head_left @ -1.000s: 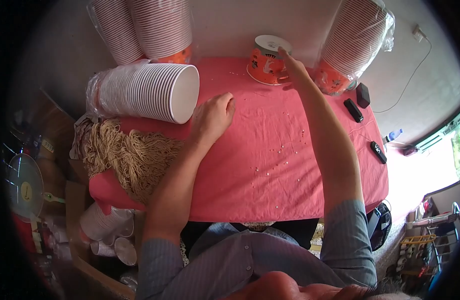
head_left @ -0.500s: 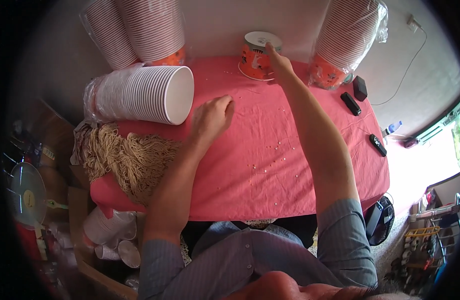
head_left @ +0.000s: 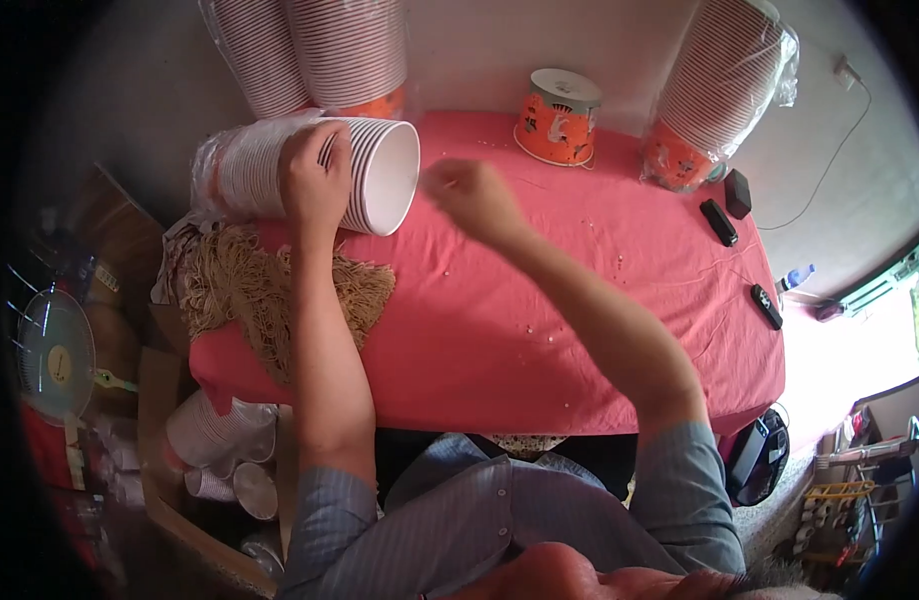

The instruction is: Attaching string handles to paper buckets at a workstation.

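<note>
I can't tell what my right hand (head_left: 470, 195) holds, since it is blurred and loosely curled above the red tablecloth (head_left: 580, 330), and the hanging cup stacks (head_left: 320, 50) are cut off by the top edge. My left hand (head_left: 315, 180) lies flat and spread on the sideways stack of white cups (head_left: 280, 175) at the table's far left, fingers over its rims. Pale beads (head_left: 540, 330) dot the cloth, an orange cup (head_left: 558, 118) stands upside down by the wall, string (head_left: 260, 295) spills over the left edge, and 3 dark remotes (head_left: 720, 222) lie at right
</note>
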A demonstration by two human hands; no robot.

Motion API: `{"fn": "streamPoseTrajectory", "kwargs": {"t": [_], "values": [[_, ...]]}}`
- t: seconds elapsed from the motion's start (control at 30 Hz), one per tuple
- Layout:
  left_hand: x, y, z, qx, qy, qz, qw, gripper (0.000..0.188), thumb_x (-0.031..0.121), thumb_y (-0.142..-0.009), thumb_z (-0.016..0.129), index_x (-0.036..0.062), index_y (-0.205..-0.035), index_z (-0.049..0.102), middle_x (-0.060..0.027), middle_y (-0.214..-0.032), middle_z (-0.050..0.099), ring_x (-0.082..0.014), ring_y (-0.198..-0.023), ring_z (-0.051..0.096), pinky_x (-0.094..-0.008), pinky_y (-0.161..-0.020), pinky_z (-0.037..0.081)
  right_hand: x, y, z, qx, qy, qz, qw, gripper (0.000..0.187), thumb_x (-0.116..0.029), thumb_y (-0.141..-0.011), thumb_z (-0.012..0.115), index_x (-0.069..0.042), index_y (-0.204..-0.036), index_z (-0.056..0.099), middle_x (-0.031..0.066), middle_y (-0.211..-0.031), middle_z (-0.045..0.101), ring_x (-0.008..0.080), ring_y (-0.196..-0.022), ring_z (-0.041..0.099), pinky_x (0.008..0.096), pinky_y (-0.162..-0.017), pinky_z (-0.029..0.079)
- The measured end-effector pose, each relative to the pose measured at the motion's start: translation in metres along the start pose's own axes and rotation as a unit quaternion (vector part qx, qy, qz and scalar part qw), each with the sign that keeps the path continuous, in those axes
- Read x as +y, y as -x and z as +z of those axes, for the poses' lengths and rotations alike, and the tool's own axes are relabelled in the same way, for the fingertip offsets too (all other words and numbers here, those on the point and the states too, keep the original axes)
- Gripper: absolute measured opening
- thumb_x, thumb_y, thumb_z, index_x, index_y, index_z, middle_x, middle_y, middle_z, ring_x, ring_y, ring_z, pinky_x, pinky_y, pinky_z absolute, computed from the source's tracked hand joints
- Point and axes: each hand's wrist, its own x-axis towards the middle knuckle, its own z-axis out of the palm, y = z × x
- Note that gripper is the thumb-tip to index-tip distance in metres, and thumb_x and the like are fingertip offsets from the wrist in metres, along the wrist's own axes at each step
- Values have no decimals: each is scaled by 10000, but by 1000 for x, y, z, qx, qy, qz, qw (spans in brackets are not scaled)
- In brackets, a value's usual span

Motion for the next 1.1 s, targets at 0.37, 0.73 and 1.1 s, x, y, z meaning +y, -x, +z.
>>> {"fn": "streamPoseTrajectory", "kwargs": {"t": [0.37,0.73,1.1], "values": [[6,-6,7,-111,37,39,992,192,194,-942,796,41,-1056,777,-100,-1164,785,-314,-1136,716,-476,-1063,457,-34,0,60,10,13,-45,999,226,-189,-962,682,-2,-1006,800,265,-858,758,416,-781,771,484,-750,606],[-1,-1,1,-148,62,-40,986,236,260,-946,792,81,-1101,791,-67,-1256,775,-282,-1246,690,-566,-1237,312,-38,25,56,42,29,-29,998,237,-227,-945,680,-22,-985,793,227,-901,777,429,-848,768,495,-813,610],[3,-1,-8,-212,19,-29,977,391,217,-889,763,121,-1267,735,-70,-1436,684,-316,-1402,588,-643,-1286,217,-35,3,67,40,40,2,998,282,-227,-933,660,37,-949,761,284,-886,752,474,-856,753,539,-799,598]]}}
